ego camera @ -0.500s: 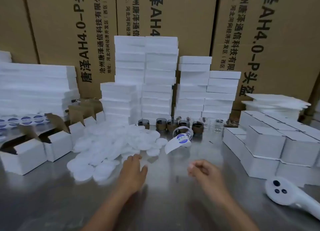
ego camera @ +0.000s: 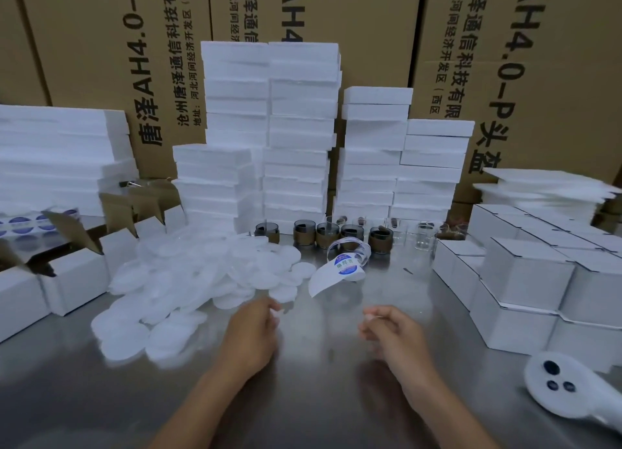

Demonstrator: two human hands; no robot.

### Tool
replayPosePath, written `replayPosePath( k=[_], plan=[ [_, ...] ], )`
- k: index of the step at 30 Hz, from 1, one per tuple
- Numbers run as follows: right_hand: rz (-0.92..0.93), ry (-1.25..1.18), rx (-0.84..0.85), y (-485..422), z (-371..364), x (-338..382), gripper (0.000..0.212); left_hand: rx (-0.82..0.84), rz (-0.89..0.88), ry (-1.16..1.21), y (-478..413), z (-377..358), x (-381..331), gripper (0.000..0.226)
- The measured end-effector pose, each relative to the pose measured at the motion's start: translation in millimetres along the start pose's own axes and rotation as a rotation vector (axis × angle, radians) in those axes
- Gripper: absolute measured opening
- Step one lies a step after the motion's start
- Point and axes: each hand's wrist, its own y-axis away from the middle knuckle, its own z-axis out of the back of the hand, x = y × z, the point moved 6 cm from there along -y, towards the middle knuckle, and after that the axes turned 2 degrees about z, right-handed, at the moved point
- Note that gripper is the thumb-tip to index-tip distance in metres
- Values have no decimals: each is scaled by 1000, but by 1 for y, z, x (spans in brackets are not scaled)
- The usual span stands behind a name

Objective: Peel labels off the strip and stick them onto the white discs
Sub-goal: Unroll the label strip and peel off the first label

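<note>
Steel table (ego camera: pixel 319 388). White discs (ego camera: pixel 202 280) are piled at ten o'clock, all apparently bare. The label strip (ego camera: pixel 323 280) at twelve o'clock shows one blue label (ego camera: pixel 345 264). Left hand (ego camera: pixel 255 330) curls at the pile's edge and right hand (ego camera: pixel 392 327) is curled; I cannot tell whether either grips anything. Labelling looks barely begun.

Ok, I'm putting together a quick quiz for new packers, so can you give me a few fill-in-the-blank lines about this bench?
1. The round label showing on the curled strip is ___ in colour.
2. The pile of white discs lies to the ___ of that strip.
3. The white handheld device at the near right shows ___ dark round spots.

Missing words: blue; left; three.
</note>
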Motion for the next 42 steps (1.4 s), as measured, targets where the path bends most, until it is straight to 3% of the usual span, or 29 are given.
replayPosePath(
  k=[3,8,12,19,24,30,34,39,42],
  plan=[
    [-4,-4,31,-5,-2,3,12,49,30,439,0,-4,-36,15],
    [18,-29,104,-11,-9,11,11,414,173,1214,8,-34,-89,22],
    [-28,-91,185,-8,-14,2,17,529,250,1489,16,-53,-93,35],
    [-36,-216,124,-11,-10,-1,14,554,252,1519,15,-62,-81,40],
    [-8,-241,22,-14,-3,-2,9,562,238,1327,12,-67,-77,30],
    [-10,-189,78,-12,-5,-4,10,527,174,1107,13,-68,-74,42],
    [-48,-160,89,-16,-10,-4,9,435,200,1103,8,-67,-69,26],
    [-224,-269,-81,-63,-9,-9,13,269,299,1176,-6,-63,-52,16],
    [-415,-403,-64,-90,-25,-20,29,226,317,1199,-11,-62,-48,16]
  ],
)
